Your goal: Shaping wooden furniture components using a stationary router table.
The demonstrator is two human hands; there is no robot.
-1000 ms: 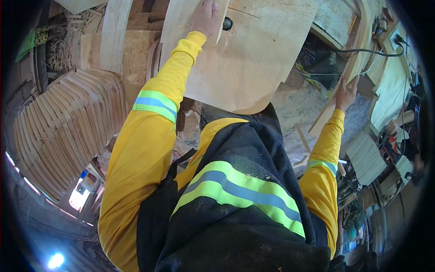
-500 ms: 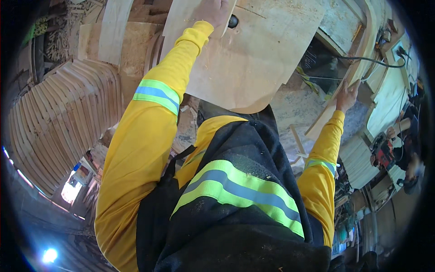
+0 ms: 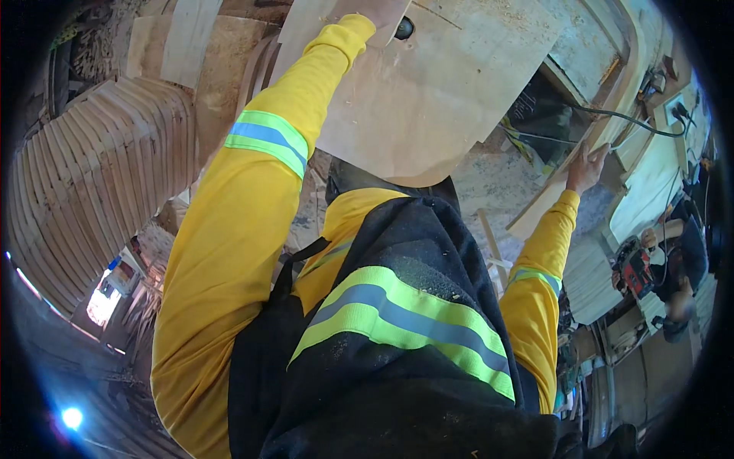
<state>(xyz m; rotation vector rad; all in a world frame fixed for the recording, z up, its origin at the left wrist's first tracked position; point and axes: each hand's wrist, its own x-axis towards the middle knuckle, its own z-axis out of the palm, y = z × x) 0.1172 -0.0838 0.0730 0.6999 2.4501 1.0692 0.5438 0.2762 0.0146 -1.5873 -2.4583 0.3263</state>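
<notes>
My left hand (image 3: 354, 12) reaches to the top edge of the view, on a narrow pale board (image 3: 388, 19) lying over a large plywood panel (image 3: 420, 99) with rounded corners. Its fingers are smeared and cut off. Beside that board a round dark hole or fitting (image 3: 404, 28) shows in the panel. On the right, my right hand (image 3: 585, 168) has its fingers wrapped round a long pale curved wooden piece (image 3: 539, 206), which runs from near my body up to the upper right.
Many curved wooden ribs (image 3: 99, 176) stand stacked at left. A black cable (image 3: 623, 118) crosses the right side to a socket plate (image 3: 674, 107). Dark bags (image 3: 543, 115) lie under the panel's right. A co-worker (image 3: 684, 260) at far right holds a red power tool (image 3: 638, 271).
My left hand has moved up and slightly right. The view has shifted a little, and more of the co-worker and red tool has come into view. My right hand still grips the wood.
</notes>
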